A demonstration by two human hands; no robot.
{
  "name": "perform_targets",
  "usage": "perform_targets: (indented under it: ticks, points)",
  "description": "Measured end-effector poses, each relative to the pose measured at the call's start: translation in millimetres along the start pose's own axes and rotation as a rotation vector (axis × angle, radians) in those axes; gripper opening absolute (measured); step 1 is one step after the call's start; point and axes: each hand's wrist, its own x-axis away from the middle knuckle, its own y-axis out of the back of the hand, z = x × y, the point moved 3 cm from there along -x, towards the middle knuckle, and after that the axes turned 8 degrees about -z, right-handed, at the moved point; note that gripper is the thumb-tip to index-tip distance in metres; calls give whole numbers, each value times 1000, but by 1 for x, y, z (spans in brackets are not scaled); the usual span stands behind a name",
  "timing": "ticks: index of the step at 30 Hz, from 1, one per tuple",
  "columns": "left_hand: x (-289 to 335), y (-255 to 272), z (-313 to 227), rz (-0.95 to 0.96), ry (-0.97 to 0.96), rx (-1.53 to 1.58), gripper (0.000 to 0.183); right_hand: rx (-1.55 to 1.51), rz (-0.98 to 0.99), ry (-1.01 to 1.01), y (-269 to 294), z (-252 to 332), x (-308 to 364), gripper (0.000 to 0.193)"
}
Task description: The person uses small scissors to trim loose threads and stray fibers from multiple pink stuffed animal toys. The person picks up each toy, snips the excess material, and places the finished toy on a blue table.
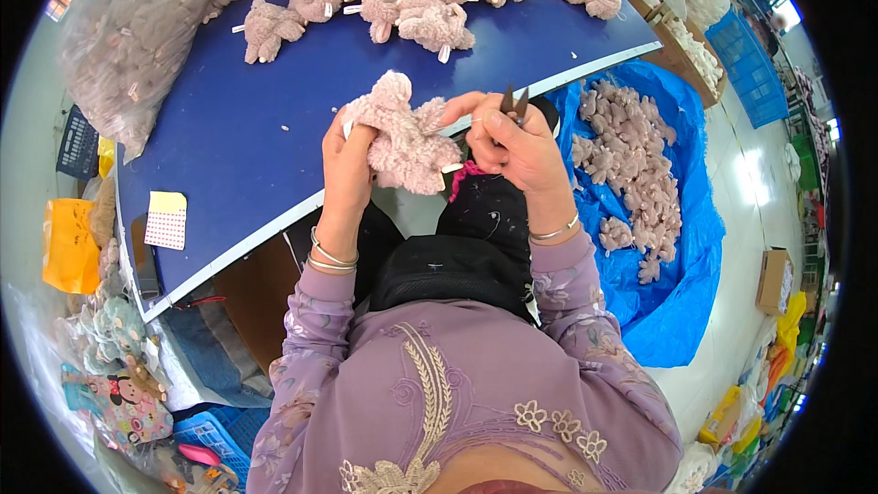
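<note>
A fluffy pale-pink plush toy (pixel 407 142) is held over my lap, just off the table's near edge. My left hand (pixel 347 165) is closed round its left side, fingers partly hidden behind it. My right hand (pixel 517 148) grips dark-bladed snips (pixel 514 106), blades pointing up and away. Its index finger reaches to the toy's right side, and a thin light line, perhaps a thread, shows near the fingertip. A small white tag (pixel 452 167) sticks out at the toy's lower right. The snips' handles are hidden in my palm.
More pink plush toys (pixel 430 18) are heaped on the far side of the blue table (pixel 247 142). A clear bag (pixel 137 46) of them stands at the left, near a sticker sheet (pixel 166 220). On the right, a blue sack (pixel 672 311) holds many small plush pieces (pixel 636 155).
</note>
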Motion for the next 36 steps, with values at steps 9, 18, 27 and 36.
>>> perform_targets:
  ticks: [9,18,27,36]
  points:
    - [1,-5,0,-54,15,61,22,20,-244,-24,-4,0,3,17]
    - [2,-2,1,-67,-22,117,26,-5,-398,1,24,20,7,20]
    - [2,3,-1,-102,-3,190,30,485,-515,-10,29,52,23,36]
    - [13,-8,4,-90,34,200,31,1001,-171,75,-45,21,17,30]
